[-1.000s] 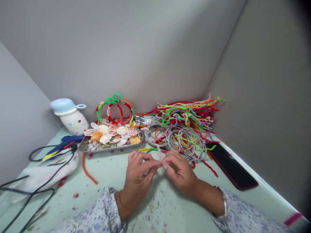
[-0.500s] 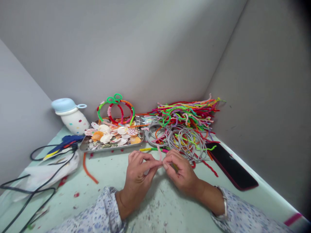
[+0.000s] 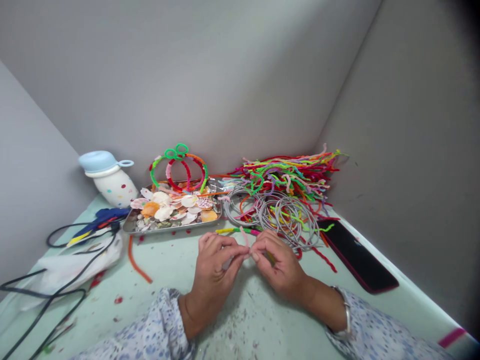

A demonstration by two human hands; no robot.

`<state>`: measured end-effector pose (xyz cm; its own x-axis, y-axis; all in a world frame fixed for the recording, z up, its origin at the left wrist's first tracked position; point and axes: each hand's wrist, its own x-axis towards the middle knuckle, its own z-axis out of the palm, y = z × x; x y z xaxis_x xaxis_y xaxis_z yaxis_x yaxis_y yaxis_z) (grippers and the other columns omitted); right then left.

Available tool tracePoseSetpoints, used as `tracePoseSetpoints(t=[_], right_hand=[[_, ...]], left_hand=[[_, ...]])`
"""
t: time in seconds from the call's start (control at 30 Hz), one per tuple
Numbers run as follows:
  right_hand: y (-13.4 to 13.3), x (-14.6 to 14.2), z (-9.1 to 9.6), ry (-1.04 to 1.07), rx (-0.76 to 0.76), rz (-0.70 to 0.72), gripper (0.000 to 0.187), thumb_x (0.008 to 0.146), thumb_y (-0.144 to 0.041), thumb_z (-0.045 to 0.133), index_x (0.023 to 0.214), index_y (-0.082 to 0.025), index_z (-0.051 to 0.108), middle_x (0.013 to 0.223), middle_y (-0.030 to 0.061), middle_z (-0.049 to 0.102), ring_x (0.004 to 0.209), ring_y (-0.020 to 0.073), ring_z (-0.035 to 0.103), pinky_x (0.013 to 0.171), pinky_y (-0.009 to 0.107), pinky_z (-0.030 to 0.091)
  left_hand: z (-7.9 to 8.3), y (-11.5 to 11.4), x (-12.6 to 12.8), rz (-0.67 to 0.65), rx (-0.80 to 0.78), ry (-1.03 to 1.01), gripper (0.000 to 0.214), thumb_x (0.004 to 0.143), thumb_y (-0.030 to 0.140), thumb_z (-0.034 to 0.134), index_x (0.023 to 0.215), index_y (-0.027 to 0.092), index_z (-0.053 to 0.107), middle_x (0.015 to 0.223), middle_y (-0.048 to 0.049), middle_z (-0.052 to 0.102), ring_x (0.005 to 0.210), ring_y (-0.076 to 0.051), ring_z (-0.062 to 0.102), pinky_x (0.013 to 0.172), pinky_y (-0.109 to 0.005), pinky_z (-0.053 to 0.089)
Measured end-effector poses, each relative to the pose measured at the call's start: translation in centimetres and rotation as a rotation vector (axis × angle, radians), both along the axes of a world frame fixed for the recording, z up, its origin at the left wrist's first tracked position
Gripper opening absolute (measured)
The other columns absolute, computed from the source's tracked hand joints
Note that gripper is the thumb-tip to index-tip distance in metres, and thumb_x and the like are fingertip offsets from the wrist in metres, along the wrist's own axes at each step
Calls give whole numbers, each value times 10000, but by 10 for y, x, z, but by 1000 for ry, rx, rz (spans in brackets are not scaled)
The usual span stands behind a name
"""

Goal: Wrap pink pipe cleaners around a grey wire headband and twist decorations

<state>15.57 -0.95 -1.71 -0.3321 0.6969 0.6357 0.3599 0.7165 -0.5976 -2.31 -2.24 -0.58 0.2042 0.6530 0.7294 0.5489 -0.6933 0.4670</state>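
A short pink pipe cleaner (image 3: 244, 236) sticks up between my fingertips, above the table. My left hand (image 3: 217, 265) pinches it with thumb and forefinger. Right beside it, my right hand (image 3: 279, 262) pinches at the same spot, fingertips almost touching the left ones. Just behind the hands runs a strip wrapped in yellow, green and magenta pipe cleaner (image 3: 232, 230); its right end is hidden by my right hand. Two pipe-cleaner-covered rings with green loops on top (image 3: 179, 170) stand at the shell tray.
A metal tray (image 3: 176, 230) holds seashells. Grey wire coils (image 3: 288, 220) lie before a heap of coloured pipe cleaners (image 3: 288, 175). A black phone (image 3: 358, 257) lies at right. At left are a bottle (image 3: 112, 182), a plastic bag (image 3: 75, 270) and a black cable (image 3: 48, 297).
The upright end of the pink pipe cleaner tilts slightly further left. My left fingertips have shifted a little to the left; my right hand stays nearly where it was.
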Motion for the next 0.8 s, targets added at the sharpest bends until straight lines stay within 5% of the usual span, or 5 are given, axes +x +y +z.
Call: tracePoseSetpoints(t=[0.8], right_hand=[[0,-1,1,-25,19,-9,96,892,-166,483,837,-201,552,745,23,556,753,186,497,717,363,388]], left_hand=[[-1,-2,0,14,-70,40,93,861,177,648,924,240,672,838,-11,638,831,-187,558,806,-369,377]])
